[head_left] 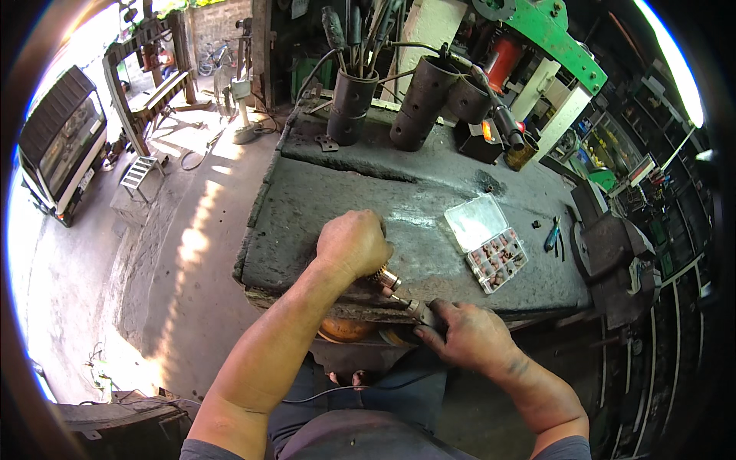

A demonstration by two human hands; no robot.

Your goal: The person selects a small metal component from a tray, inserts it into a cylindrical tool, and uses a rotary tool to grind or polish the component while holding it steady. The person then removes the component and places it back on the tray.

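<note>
My left hand [349, 244] is closed in a fist at the bench's near edge. From under it sticks out a shiny, ridged, cylindrical metal part [389, 277]; the rest is hidden by the fingers. My right hand [474, 334] is wrapped round the front of a handheld rotary grinder [421, 311]. Its thin shank points up and left, with a small pinkish grinding stone [389, 292] right at the metal part's end. Whether the two touch, I cannot tell. To the right, an open clear plastic case [479, 257] holds several small pinkish pieces in compartments.
Blue-handled pliers [551, 234] lie beside a dark bench vise [613, 257]. Dark metal cylinders, one a tool holder [352, 107], stand at the workbench's [307, 192] back. Behind rises a green press frame [548, 38]. A thin cable [337, 392] crosses my lap.
</note>
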